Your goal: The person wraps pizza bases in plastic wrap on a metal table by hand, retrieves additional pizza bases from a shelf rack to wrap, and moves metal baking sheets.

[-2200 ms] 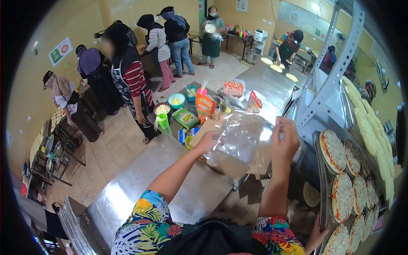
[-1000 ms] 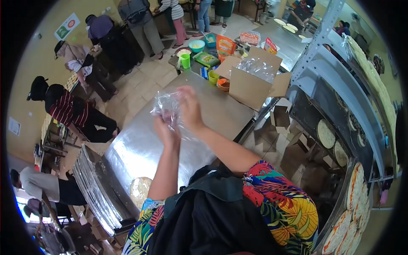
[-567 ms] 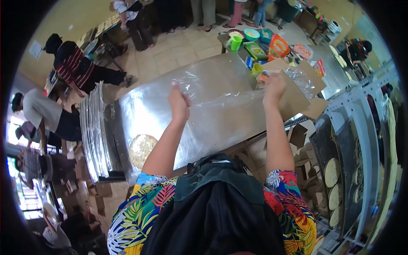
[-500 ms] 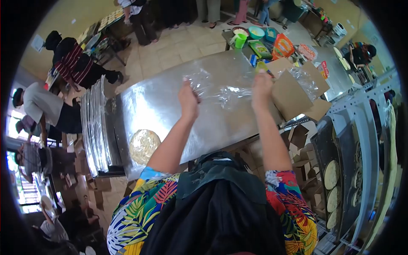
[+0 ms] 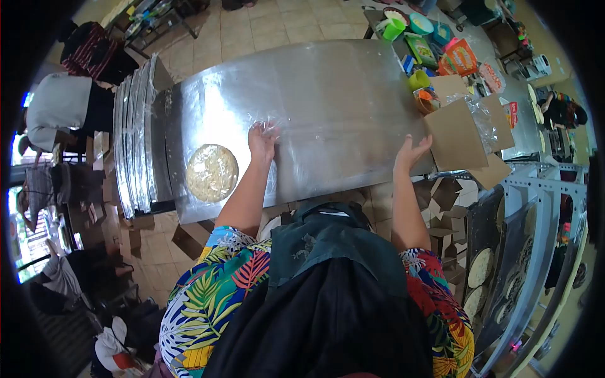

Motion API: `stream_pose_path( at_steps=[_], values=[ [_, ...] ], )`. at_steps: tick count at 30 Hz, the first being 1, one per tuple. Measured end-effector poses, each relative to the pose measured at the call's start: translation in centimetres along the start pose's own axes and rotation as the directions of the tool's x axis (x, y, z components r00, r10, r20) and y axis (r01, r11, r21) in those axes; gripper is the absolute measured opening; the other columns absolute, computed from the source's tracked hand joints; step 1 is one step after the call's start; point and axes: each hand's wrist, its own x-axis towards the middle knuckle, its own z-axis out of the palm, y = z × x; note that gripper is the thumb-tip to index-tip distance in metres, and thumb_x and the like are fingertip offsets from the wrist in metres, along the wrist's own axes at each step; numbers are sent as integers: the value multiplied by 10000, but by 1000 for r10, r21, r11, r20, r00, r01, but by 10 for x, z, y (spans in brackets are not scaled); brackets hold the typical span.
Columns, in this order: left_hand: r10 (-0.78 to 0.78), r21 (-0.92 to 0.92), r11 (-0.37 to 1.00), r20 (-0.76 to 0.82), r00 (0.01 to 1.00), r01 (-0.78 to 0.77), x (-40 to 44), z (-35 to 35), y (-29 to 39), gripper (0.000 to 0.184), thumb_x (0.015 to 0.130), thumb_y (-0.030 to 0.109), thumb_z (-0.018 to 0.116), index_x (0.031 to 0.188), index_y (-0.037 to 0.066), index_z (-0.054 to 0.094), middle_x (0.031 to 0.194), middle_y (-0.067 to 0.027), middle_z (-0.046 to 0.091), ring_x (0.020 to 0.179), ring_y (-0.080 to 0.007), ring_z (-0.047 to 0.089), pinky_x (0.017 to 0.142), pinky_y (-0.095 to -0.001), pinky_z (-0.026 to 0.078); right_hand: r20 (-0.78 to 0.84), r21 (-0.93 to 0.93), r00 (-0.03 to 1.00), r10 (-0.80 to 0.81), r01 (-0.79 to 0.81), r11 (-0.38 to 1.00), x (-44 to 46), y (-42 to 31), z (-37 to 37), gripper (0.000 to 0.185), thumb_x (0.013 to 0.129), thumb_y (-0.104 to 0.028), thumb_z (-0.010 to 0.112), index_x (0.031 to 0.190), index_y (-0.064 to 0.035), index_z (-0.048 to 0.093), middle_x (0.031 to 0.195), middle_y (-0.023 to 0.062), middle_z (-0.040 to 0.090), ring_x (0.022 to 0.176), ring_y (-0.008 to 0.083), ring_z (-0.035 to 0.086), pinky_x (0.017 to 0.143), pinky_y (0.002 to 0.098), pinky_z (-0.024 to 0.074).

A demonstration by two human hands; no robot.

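Observation:
My left hand (image 5: 261, 143) is over the steel table (image 5: 334, 107), with its fingers closed on a crumpled piece of clear plastic film (image 5: 268, 121). To its left lies a round flat bread (image 5: 212, 172) under shiny clear wrap. My right hand (image 5: 413, 154) is at the table's right side, thumb and fingers apart, with nothing in it. Just right of it stands an open cardboard box (image 5: 455, 135) with clear plastic inside.
Wrapped trays (image 5: 135, 138) are stacked along the left end. Green cups (image 5: 394, 28), an orange packet (image 5: 457, 58) and bowls (image 5: 421, 24) crowd the far right. A metal rack (image 5: 535, 208) with flat rounds stands at right. Other people (image 5: 66, 107) are at left.
My hands have come nearer my body, and the right one has let go of the plastic film. The film has moved left with my left hand. The view has tilted down.

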Motion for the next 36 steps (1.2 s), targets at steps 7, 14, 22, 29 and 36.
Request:
stream_pose_path(
  at_steps=[7, 14, 22, 29, 36],
  values=[
    [-42, 42, 998, -18, 999, 42, 20, -9, -9, 230, 978, 251, 387, 1108, 60, 393, 993, -111, 474, 978, -252, 532, 875, -460, 468, 934, 320, -139, -330, 735, 598, -102, -40, 31, 371, 738, -142, 633, 1080, -22, 554, 1103, 194, 541, 1067, 344, 505, 929, 424, 408],
    [281, 432, 901, -664, 692, 49, -1, 26, 35, 771, 834, 468, 597, 1387, 78, 229, 1316, -208, 353, 1207, -325, 404, 944, -553, 350, 985, 161, -130, -110, 919, 359, -97, 3, 59, 159, 755, -101, 532, 884, -37, 600, 931, 117, 595, 914, 290, 567, 785, 413, 449],
    [-373, 218, -484, 825, 425, -847, -40, 30, -16, 537, 729, 217, 623, 1215, 79, 440, 1240, -164, 436, 1246, -298, 360, 1029, -556, 178, 951, 269, -175, -256, 874, 403, -93, -30, 44, 156, 749, -70, 528, 888, -59, 596, 900, 100, 591, 907, 276, 568, 778, 395, 448],
    [-427, 279, -479, 754, 499, -832, -8, -16, 0, 180, 676, 36, 545, 852, 66, 571, 868, -107, 591, 876, -276, 565, 841, -435, 358, 969, 230, -183, -163, 909, 348, -60, 6, -16, 110, 725, -88, 587, 833, -74, 572, 911, 104, 559, 901, 283, 555, 773, 404, 445],
    [-474, 443, -479, 596, 649, -757, -45, 19, 1, 277, 632, 210, 637, 876, 97, 569, 926, -87, 539, 936, -275, 530, 828, -424, 359, 998, -26, 51, -30, 829, 559, -64, -8, -58, 349, 691, -209, 694, 1003, -96, 586, 1063, 110, 514, 1066, 306, 484, 861, 440, 414]
  ],
)
